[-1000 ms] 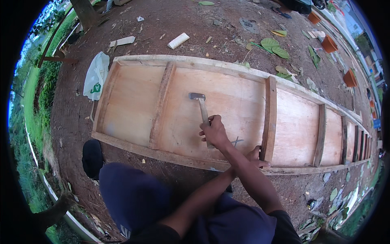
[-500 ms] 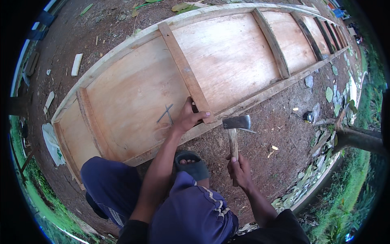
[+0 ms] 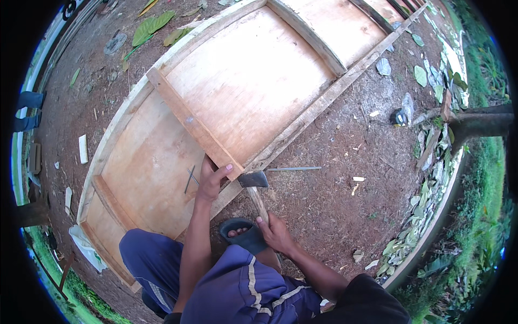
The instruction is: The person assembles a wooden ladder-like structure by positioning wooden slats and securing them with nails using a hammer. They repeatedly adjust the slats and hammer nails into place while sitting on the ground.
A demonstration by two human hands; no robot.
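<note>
My left hand (image 3: 210,182) grips the near end of a brown wooden crosspiece (image 3: 189,120), thumb on top. The crosspiece spans a long, curved wooden frame (image 3: 321,110) backed with thin plywood (image 3: 243,86). In my right hand (image 3: 277,233) is a hatchet (image 3: 254,180), held by its pale wooden handle. Its dark head is right beside the crosspiece's near end; whether they touch I cannot tell. Two long nails (image 3: 191,180) lie crossed on the plywood, left of my left hand. A thin metal rod (image 3: 295,168) lies on the ground right of the hatchet head.
More ribs cross the frame, one close on the left (image 3: 111,201) and one farther off (image 3: 307,35). My sandalled foot (image 3: 241,233) stands by the near rail. A tree trunk (image 3: 483,125) rises at the right. Leaves and wood scraps litter the brown soil.
The hatchet has swung left, from out over the ground to the crosspiece's near end. My left hand keeps its grip there. The whole view has shifted and turned.
</note>
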